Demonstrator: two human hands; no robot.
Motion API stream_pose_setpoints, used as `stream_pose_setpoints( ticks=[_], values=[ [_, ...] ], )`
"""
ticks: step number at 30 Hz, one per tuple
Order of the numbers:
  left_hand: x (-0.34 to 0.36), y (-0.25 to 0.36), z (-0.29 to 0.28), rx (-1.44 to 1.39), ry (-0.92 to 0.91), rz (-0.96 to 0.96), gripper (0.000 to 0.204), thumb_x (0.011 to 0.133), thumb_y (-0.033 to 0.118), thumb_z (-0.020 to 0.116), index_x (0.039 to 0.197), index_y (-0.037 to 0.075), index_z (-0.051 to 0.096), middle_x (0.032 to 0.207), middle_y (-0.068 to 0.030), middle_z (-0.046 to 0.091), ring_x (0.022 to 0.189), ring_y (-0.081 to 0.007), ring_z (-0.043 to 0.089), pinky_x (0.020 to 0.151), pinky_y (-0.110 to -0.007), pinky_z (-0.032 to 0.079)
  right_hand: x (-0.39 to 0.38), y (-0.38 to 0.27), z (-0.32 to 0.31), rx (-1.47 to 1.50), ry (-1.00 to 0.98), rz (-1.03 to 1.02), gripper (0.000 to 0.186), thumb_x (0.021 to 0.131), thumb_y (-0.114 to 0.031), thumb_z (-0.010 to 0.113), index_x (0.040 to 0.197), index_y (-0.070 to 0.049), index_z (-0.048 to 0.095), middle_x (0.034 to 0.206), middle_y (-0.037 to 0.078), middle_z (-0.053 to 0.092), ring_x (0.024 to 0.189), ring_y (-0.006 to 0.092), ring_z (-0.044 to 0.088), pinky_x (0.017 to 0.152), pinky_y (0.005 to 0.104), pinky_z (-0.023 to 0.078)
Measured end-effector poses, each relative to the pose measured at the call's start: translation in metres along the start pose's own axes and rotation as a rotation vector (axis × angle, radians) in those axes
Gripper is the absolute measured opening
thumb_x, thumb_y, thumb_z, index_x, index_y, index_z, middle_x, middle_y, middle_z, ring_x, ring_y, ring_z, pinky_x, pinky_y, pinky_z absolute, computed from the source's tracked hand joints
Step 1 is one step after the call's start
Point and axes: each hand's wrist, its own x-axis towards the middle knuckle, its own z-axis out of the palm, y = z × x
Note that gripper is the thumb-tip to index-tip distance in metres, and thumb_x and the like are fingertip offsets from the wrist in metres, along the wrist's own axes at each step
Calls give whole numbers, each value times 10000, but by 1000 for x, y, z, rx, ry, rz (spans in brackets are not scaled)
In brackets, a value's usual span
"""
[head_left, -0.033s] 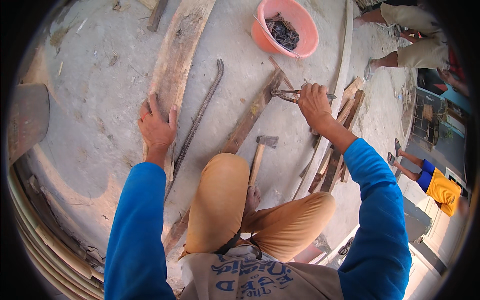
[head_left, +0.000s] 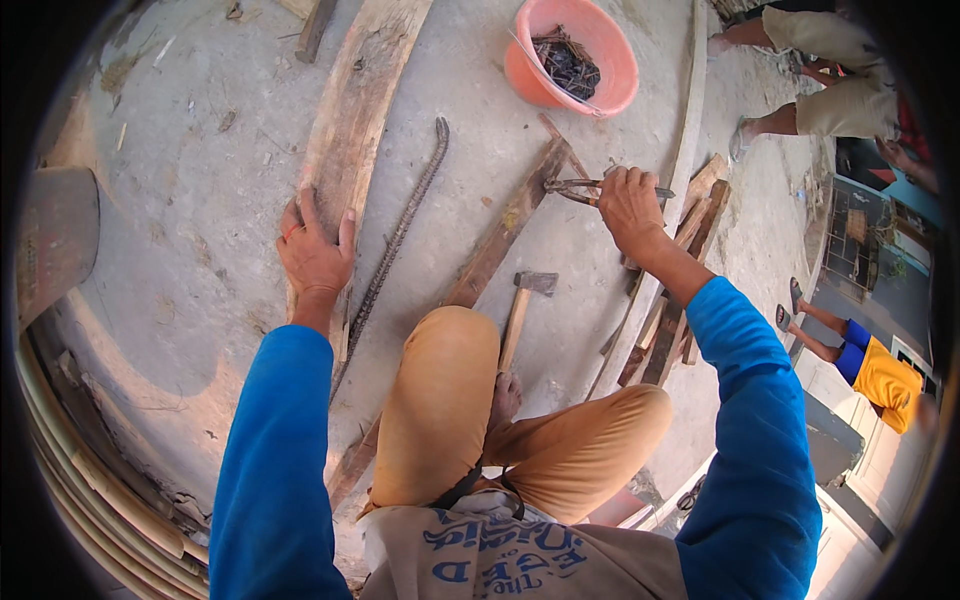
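Note:
My left hand (head_left: 315, 255) lies on a long wooden plank (head_left: 355, 110), its fingers spread and the thumb apart. Wrapped round the handles of metal pincers (head_left: 575, 190), my right hand (head_left: 632, 212) is closed. The jaws of the pincers are at the far end of a narrower worn board (head_left: 500, 235); whether they grip a nail there is too small to tell. This board runs back under my bent left leg. A hammer (head_left: 536, 284) with a wooden handle lies on the concrete by my foot. Between plank and board is a bent ribbed steel bar (head_left: 400, 235).
An orange bucket (head_left: 520, 75) holding dark scraps, perhaps nails, stands beyond the board. To the right lie a long pale beam (head_left: 683, 150) and a pile of wood offcuts (head_left: 690, 270). Other people (head_left: 835, 115) are at the right, one in a yellow shirt (head_left: 885, 375).

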Motion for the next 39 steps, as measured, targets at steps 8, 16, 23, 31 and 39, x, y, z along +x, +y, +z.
stream_pose_setpoints(
  ticks=[8,16,23,31,39],
  values=[
    [0,0,3,8,26,24,791,966,522,642,1562,64,395,1464,-280,479,1367,-413,462,1089,-521,377,22,16,10,87,7,-24,219,960,-215,650,1077,-35,692,999,137,711,983,308,686,863,459,534],
    [2,-1,3,-33,30,38,780,958,496,664,1548,54,409,1442,-282,491,1322,-420,493,1063,-529,395,86,69,34,167,-30,-319,166,958,-157,634,1090,-87,706,1043,127,736,1005,281,711,908,415,548],
    [9,1,6,3,42,42,774,960,510,654,1546,64,417,1435,-262,501,1325,-397,498,1059,-508,400,110,80,103,301,44,-424,261,857,-22,644,1104,-94,687,1056,102,725,1088,305,678,980,425,538],
    [3,-1,3,3,13,18,776,964,514,640,1559,80,397,1451,-253,480,1349,-392,476,1063,-508,393,51,47,58,127,136,-148,159,972,-180,613,1076,-66,653,1027,110,667,1026,282,647,890,440,493],
    [2,0,1,24,15,18,796,963,522,631,1576,82,378,1466,-263,472,1374,-393,455,1095,-514,373,25,14,14,56,53,-12,242,978,-273,653,1088,-59,671,1028,102,668,1001,297,651,883,465,503]
  ],
)
